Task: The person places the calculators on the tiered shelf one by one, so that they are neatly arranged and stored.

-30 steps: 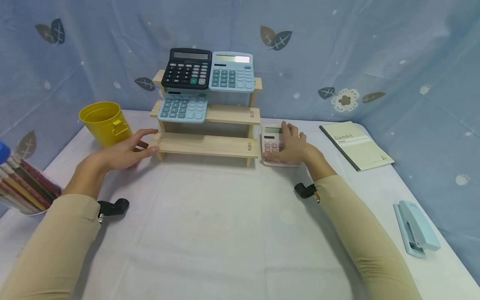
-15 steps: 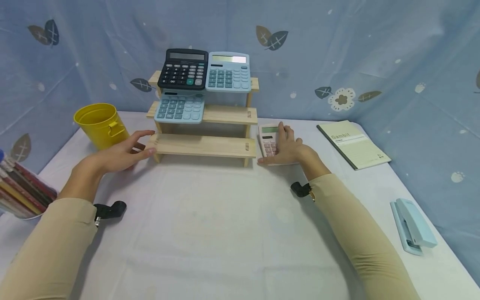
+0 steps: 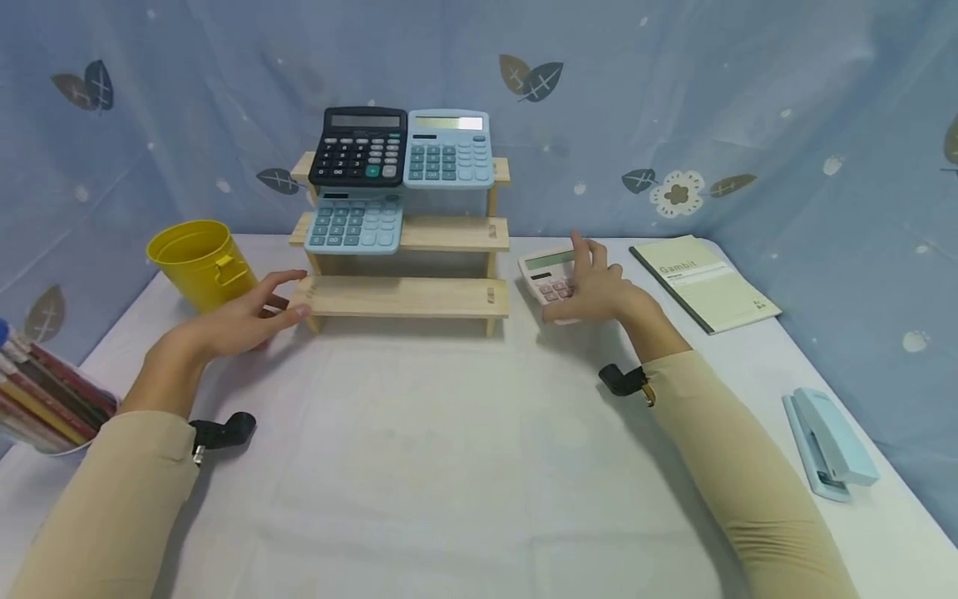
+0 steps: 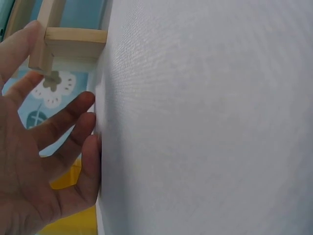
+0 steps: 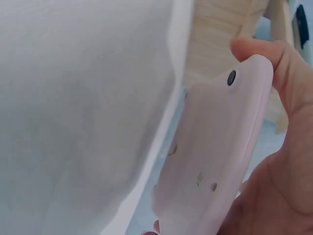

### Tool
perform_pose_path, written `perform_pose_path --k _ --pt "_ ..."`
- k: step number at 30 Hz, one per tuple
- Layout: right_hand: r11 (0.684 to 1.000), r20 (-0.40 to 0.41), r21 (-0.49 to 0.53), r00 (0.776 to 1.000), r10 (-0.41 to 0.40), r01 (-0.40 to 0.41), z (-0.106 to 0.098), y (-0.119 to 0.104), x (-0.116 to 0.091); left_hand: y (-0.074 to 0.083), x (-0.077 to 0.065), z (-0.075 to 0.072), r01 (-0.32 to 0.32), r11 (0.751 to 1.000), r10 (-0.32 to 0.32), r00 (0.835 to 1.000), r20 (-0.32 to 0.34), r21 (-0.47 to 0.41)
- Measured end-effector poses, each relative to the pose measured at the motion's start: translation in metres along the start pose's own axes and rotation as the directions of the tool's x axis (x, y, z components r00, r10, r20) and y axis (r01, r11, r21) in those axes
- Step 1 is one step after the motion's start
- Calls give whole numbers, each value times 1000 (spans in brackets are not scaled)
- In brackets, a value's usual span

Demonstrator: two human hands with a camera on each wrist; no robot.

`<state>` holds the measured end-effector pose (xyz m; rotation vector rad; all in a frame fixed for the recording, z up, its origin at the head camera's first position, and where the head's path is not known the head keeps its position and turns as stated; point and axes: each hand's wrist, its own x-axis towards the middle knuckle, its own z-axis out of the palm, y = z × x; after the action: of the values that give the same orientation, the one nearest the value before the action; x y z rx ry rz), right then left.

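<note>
A pink calculator [image 3: 550, 270] tilts just above the table, its pale underside showing in the right wrist view. My right hand [image 3: 595, 287] grips it, with the thumb [image 5: 259, 49] at one edge and the fingers over the opposite side. My left hand [image 3: 224, 324] holds the left end of the lowest board of a wooden tiered stand [image 3: 404, 297], thumb and index finger at its two edges, other fingers loosely bent. Up on the stand's top tier are a black calculator [image 3: 359, 146] and a light blue calculator [image 3: 449, 150]. Another blue calculator [image 3: 355, 223] leans on the middle tier's left half.
A yellow bucket [image 3: 202, 262] stands behind my left hand, and a holder of pencils [image 3: 52, 395] is at the left edge. To the right lie a notebook [image 3: 703, 283] and a light blue stapler [image 3: 831, 441]. Blue patterned cloth backs the white table.
My right hand has lifted the pink calculator off the table and turned it askew. The left hand has stayed at the stand's end. The head view has shifted slightly.
</note>
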<state>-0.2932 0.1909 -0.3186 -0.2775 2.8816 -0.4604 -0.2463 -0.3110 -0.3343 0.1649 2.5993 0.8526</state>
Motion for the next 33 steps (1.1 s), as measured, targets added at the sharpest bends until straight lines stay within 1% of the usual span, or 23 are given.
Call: perform_pose_path --k 7,12,18,20,23,28,30,33 --pt "994 -83 96 996 -40 48 -15 -2 -16 -2 3 0 -11 1000 11 1000 -9 4" --pt "978 -95 180 992 -88 104 -22 4 -25 -1 6 -1 -6 1000 6 1000 -12 5" --pt "960 -153 232 981 -123 156 -20 0 -31 -4 3 -1 16 1000 -16 1000 -9 -2" --pt "954 -168 248 977 -131 170 -19 -2 -35 -4 4 -1 12 1000 -12 1000 -6 0" --pt "951 -191 245 971 -145 190 -20 -6 -38 -6 4 -2 5 1000 -5 1000 -3 -1" --pt "951 -217 206 959 -183 229 -24 -13 -45 -8 3 -2 0 1000 0 1000 -2 -8" --pt "948 -221 202 954 -201 246 -28 -16 -48 -8 3 -2 1 1000 -1 1000 -3 -10" --pt "935 -228 216 945 -233 282 -31 -20 -51 -6 3 -1 -3 1000 3 1000 -3 -12"
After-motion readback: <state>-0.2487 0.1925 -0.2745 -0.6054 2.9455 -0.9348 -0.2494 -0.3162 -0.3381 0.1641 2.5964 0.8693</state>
